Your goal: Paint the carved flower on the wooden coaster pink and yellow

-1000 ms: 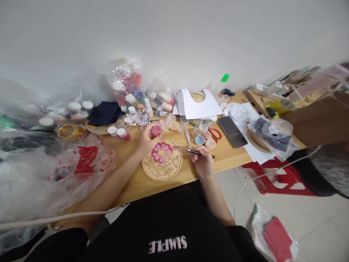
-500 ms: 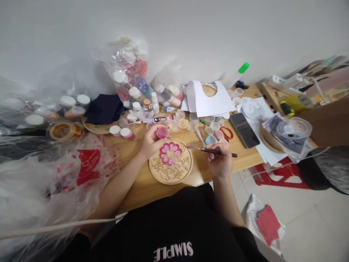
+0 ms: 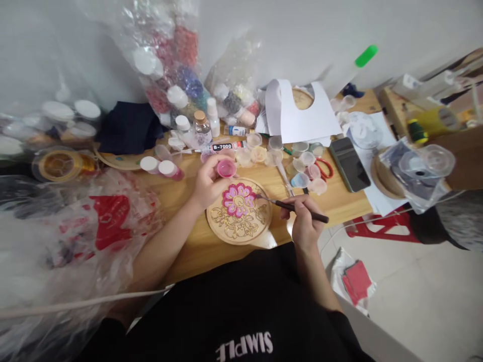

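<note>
Between the fingers of my left hand [image 3: 210, 180] is a small cup of pink paste [image 3: 227, 168], tilted toward me above the far rim of a round wooden board [image 3: 247, 234]. Gold outlines on the board form a flower and leaves. The flower [image 3: 239, 199] is filled with light pink and dark magenta. My right hand [image 3: 305, 219] is closed around the dark handle of a small palette knife [image 3: 292, 206]. The knife's thin tip lies over the flower's right edge; whether it touches the surface I cannot tell.
Several small cups [image 3: 300, 179], red-handled scissors [image 3: 325, 169] and a phone [image 3: 350, 163] lie to the right. Behind stand a B-7000 glue tube [image 3: 226, 147], bottles [image 3: 203, 128] and bags of coloured jars [image 3: 169, 75]. A crumpled plastic bag [image 3: 113, 221] covers the left side.
The palette knife's tip has come in from the board's right edge to the flower's right petals. My left hand still holds the cup. The whole view has shifted and come closer.
</note>
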A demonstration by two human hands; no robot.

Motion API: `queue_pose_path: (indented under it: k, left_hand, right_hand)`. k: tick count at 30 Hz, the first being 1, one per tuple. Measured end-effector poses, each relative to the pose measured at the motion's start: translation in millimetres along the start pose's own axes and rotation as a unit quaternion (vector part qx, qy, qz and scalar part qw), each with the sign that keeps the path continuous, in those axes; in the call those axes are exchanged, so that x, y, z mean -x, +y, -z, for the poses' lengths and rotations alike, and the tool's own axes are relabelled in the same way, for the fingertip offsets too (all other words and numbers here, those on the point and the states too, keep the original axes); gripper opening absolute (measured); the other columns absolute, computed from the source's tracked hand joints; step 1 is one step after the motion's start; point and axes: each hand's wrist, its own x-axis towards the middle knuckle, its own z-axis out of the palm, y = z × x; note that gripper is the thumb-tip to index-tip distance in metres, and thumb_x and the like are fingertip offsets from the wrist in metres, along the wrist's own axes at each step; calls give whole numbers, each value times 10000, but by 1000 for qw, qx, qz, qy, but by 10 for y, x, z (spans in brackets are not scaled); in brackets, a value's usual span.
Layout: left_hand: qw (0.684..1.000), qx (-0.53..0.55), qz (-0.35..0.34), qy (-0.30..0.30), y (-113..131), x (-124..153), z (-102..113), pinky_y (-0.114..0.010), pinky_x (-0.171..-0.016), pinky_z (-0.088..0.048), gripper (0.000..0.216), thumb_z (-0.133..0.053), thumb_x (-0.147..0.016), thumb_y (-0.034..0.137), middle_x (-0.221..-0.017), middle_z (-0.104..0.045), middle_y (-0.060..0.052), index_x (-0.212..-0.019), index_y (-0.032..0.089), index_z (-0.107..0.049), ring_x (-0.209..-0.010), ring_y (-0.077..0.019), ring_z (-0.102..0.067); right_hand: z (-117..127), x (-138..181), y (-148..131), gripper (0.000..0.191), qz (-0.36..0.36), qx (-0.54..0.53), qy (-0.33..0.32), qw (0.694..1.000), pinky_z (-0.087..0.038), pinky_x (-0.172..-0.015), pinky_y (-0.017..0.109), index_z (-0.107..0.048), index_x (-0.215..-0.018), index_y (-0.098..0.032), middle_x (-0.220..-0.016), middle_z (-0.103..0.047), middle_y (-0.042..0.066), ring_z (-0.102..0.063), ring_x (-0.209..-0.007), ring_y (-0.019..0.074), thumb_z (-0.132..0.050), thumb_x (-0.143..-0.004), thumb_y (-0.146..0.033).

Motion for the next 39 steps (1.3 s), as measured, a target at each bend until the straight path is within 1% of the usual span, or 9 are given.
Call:
queue_pose_path:
  k: [3, 7, 14, 19, 25, 32, 39]
  left_hand:
    - [1000, 3, -1, -2, 2, -1, -4, -312, -697, -632, 287, -684, -724, 149, -839, -687, 13, -990, 209, -596, -751, -183, -741]
    - [1000, 12, -8, 0, -2, -7, -7, -289, -671, -618, 299, -686, -714, 143, -814, -684, 24, -991, 209, -596, -747, -182, -750]
    - [1000, 21, 13, 13, 43, 0, -29, -303, -676, -608, 296, -701, -697, 151, -807, -694, 26, -971, 214, -610, -733, -185, -743]
    - [999, 16, 25, 15, 43, 3, -28, -328, -683, -605, 306, -710, -687, 179, -822, -698, 20, -973, 215, -610, -714, -184, -721]
    - [999, 22, 23, 11, 40, -1, -28, -344, -701, -604, 300, -704, -697, 172, -814, -677, 22, -976, 216, -603, -719, -186, -714]
    - [1000, 19, 16, 13, 35, 0, -29, -335, -696, -615, 296, -710, -696, 176, -868, -673, 10, -973, 209, -610, -708, -169, -705]
    - [999, 18, 26, 18, 53, 6, -31, -344, -709, -608, 304, -724, -689, 180, -851, -664, 8, -972, 213, -622, -712, -174, -688]
  right_hand:
    - [-9, -3, 13, 241, 6, 11, -5, 1000, -472, -481, 268, -680, -697, -213, -509, -542, -41, -538, -463, 135, -581, -901, -294]
    - [-10, 0, 13, 257, 10, 14, -3, 1000, -478, -486, 279, -680, -690, -209, -524, -564, -34, -556, -474, 142, -569, -907, -292]
    - [-2, 24, -2, 244, 23, 16, -4, 1000, -472, -487, 283, -745, -744, -214, -565, -649, -16, -603, -497, 153, -569, -905, -266]
    - [2, 28, -10, 246, 18, 36, 12, 999, -458, -477, 290, -742, -723, -215, -539, -636, -16, -583, -476, 154, -569, -887, -276]
    - [-14, 20, -3, 234, 19, 12, 13, 1000, -450, -464, 283, -745, -732, -218, -546, -643, -20, -581, -469, 148, -577, -889, -260]
    - [-21, 29, -17, 239, 19, 26, 16, 999, -456, -470, 291, -745, -728, -214, -543, -641, -16, -583, -473, 154, -576, -886, -272]
    - [0, 31, -33, 226, 19, 20, 28, 999, -438, -473, 288, -741, -708, -221, -539, -627, -24, -582, -463, 151, -580, -863, -255]
